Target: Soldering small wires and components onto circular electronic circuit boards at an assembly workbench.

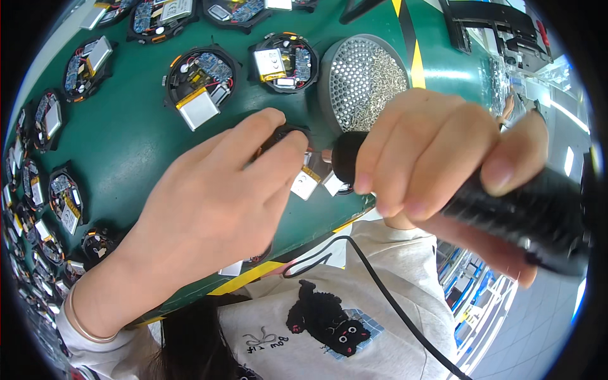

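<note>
My left hand (218, 180) is closed around an opened round black watch casing (278, 135), mostly covered by the fingers. A silver battery pouch (305, 185) with yellow tape shows just beyond the fingertips, close to the table's near edge. My right hand (437, 142) grips a thick black electric screwdriver (538, 212), held slantwise with its nose toward the casing. Its tip is partly hidden, so I cannot tell whether it touches a screw. Just behind the right hand stands a round grey perforated dish (328, 82) with many small silver screws (387, 73).
Several opened watch casings with circuit boards and batteries lie around, among them one near the middle (201, 79), one beside the dish (285, 62) and a crowd at the left. A black cord (380, 278) hangs across my lap. Yellow-black tape (411, 47) marks the green table (139, 152).
</note>
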Tool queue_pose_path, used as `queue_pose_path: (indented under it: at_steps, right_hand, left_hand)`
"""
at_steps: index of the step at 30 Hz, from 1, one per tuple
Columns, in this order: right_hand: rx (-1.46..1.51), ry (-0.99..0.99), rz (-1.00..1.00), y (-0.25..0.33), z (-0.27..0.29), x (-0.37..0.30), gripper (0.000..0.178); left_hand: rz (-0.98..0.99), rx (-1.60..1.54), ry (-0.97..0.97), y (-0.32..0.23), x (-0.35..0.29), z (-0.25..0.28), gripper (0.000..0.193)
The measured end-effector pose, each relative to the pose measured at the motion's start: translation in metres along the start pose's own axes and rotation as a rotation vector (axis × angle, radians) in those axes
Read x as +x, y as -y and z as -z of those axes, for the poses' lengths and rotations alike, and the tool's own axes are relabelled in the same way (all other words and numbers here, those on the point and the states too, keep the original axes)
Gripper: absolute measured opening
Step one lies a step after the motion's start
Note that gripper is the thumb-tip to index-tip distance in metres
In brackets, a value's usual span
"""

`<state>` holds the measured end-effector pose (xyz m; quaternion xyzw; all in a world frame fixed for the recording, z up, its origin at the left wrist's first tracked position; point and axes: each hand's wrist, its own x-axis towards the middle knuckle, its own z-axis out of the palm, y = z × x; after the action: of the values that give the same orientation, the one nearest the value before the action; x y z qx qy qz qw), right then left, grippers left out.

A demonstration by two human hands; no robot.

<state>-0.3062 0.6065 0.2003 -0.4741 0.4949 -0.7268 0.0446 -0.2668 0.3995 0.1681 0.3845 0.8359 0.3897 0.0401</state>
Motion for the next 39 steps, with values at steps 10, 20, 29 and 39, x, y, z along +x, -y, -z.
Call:
queue_pose_path:
  at_steps: [10, 20, 29, 39]
  right_hand:
    - [-0.277, -0.012, -0.010, 0.022, 0.060, -0.007, 0.100]
    - [-0.280, -0.243, 0.179, -0.012, 0.048, -0.002, 0.071]
    - [-0.271, -0.169, 0.113, 0.002, 0.047, -0.003, 0.084]
    - [-0.075, -0.023, -0.025, 0.009, 0.005, 0.000, 0.073]
  left_hand:
    - [-0.027, -0.009, 0.028, 0.000, 0.004, 0.013, 0.030]
    - [-0.009, 0.014, -0.019, 0.005, 0.001, 0.006, 0.037]
    - [0.045, -0.008, -0.070, 0.005, -0.004, 0.002, 0.040]
    - [0.033, -0.014, -0.090, 0.003, 0.001, 0.000, 0.037]
